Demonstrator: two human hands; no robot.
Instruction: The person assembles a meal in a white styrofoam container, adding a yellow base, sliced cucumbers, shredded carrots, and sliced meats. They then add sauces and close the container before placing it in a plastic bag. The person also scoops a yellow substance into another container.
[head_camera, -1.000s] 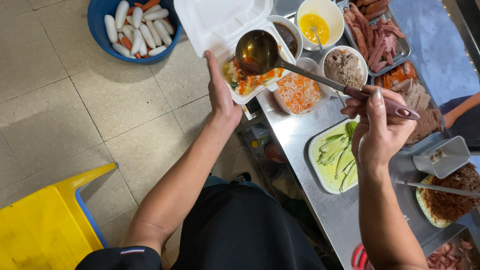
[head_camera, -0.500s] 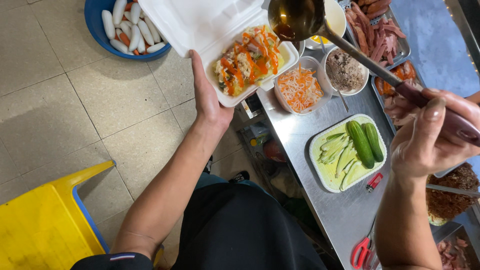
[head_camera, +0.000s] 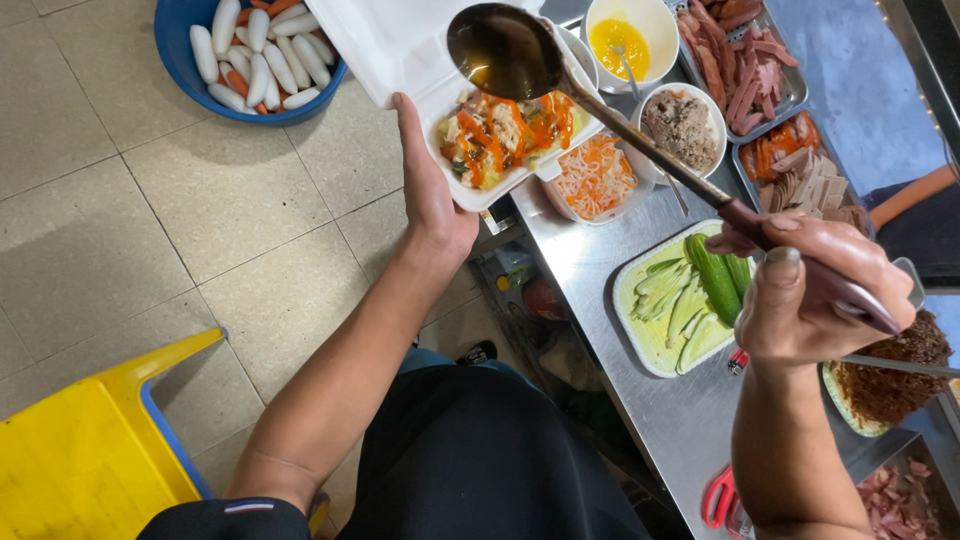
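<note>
At far left we see a yellow plastic stool (head_camera: 85, 450) and a blue basin (head_camera: 262, 62) of smooth white radishes. Our left hand (head_camera: 432, 190) cups the white foam box (head_camera: 480, 110) of orange-streaked food from below, fingers closed on its edge. The glossy steel ladle (head_camera: 505, 50) of brown liquid, beside the box half a second ago, now hangs over it. Our right hand (head_camera: 815, 295) clamps the ladle's dark handle above the cucumber plate (head_camera: 640, 330) on the steel counter (head_camera: 590, 270).

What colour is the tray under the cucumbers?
Pale green tray, holding darker green cucumbers; head view.
</note>
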